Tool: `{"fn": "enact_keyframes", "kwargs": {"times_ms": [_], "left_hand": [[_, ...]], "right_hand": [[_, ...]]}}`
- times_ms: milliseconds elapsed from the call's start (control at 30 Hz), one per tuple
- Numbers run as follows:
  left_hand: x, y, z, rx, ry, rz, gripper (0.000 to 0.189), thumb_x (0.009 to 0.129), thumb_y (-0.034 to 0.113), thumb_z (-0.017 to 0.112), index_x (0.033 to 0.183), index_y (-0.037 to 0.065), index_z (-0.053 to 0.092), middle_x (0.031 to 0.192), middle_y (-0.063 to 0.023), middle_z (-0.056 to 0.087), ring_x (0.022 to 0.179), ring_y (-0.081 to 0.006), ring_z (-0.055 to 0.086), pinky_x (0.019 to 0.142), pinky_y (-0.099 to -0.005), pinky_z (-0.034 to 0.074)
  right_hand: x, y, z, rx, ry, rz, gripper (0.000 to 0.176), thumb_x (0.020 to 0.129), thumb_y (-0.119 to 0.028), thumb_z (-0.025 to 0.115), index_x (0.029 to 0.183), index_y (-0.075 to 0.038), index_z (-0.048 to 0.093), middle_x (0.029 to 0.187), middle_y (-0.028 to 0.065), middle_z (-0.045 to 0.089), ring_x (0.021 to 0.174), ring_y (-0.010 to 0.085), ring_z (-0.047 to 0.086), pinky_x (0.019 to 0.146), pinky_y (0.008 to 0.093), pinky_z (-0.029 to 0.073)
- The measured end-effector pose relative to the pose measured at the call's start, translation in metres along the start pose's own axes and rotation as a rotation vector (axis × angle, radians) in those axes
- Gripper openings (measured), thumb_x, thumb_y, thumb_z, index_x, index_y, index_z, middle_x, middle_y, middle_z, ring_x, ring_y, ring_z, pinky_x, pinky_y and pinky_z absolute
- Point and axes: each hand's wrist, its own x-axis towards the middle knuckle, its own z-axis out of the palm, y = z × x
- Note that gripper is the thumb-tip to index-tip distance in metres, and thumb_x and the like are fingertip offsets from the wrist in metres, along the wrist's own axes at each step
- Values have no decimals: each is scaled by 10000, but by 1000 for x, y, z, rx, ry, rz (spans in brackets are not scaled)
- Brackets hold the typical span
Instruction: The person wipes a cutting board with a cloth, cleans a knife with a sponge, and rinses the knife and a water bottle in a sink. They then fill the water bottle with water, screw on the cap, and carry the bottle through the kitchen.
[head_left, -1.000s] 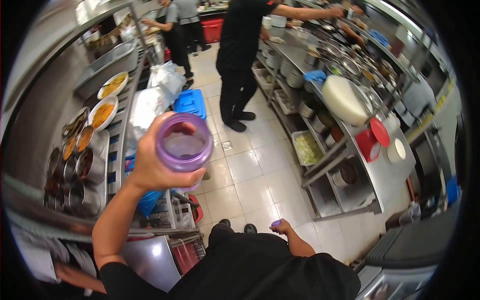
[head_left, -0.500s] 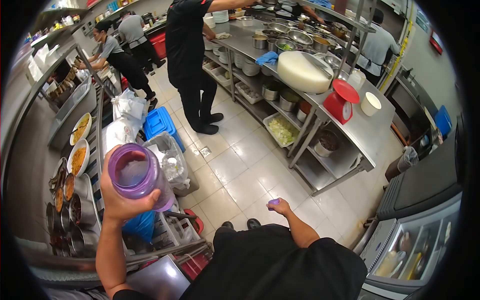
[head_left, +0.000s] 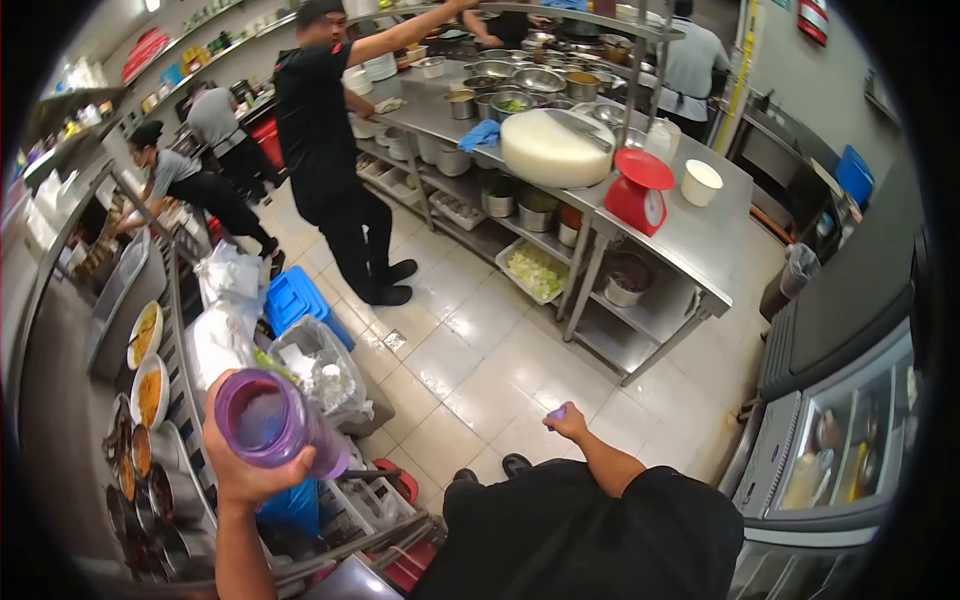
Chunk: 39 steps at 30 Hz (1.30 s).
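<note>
My left hand is wrapped around a purple see-through bottle, held up at the left with its wide mouth uncovered and turned toward me. Some pale liquid seems to show inside. Lower down and away from everything, my right hand is closed on a small purple cap, mostly covered by the fingers. Behind the bottle stands a bin lined with a clear bag, and a blue plastic bag hangs below it.
To the left, white bowls of food and metal pots stand on a rack. A steel table carries a large white round block and a red scale. A person in black stands beside it. A glass-topped freezer is at right.
My view has tilted up and shifted right. The bottle in my left hand sits lower in view. The person in black now leans, one arm stretched over the table. Both hands keep their hold.
</note>
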Motion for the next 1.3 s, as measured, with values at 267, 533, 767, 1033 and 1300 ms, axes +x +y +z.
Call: {"fn": "enact_keyframes", "kwargs": {"times_ms": [267, 533, 767, 1033, 1300], "left_hand": [[1, -5, -2, -44, -75, -3, 777, 522, 370, 830, 1092, -38, 495, 993, -110, 563, 897, -198, 572, 829, -311, 453], [0, -3, -3, -37, -52, -15, 795, 529, 402, 818, 1099, -53, 500, 1017, -116, 563, 928, -205, 567, 853, -323, 440], [-1, -3, -4, -11, -54, -37, 841, 529, 436, 821, 1126, -60, 499, 1033, -116, 563, 953, -207, 560, 879, -331, 424], [4, -6, -5, -61, -87, 34, 800, 480, 261, 844, 1118, -57, 480, 1006, -116, 573, 915, -194, 592, 839, -303, 477], [3, -7, -3, -87, -78, 62, 800, 482, 244, 842, 1127, -54, 474, 1004, -115, 577, 915, -190, 596, 844, -301, 478]], "right_hand": [[7, -11, 28, 162, -40, -100, 702, 597, -444, 763, 1080, -2, 508, 973, 173, 630, 883, 278, 625, 773, 347, 499], [16, -4, 39, 11, -151, -25, 719, 598, -462, 772, 1052, 20, 493, 806, 132, 631, 645, 203, 620, 579, 314, 513], [7, 4, 25, -130, -433, 132, 636, 578, -391, 807, 982, 51, 592, 837, 147, 639, 668, 242, 628, 538, 331, 510], [17, -16, 38, 226, -621, 200, 518, 707, -441, 742, 1027, -61, 597, 799, 68, 630, 632, 155, 633, 531, 289, 534], [3, -50, 24, 248, -480, 87, 560, 709, -474, 733, 1049, -59, 572, 862, 72, 648, 639, 148, 645, 525, 249, 515]]}}
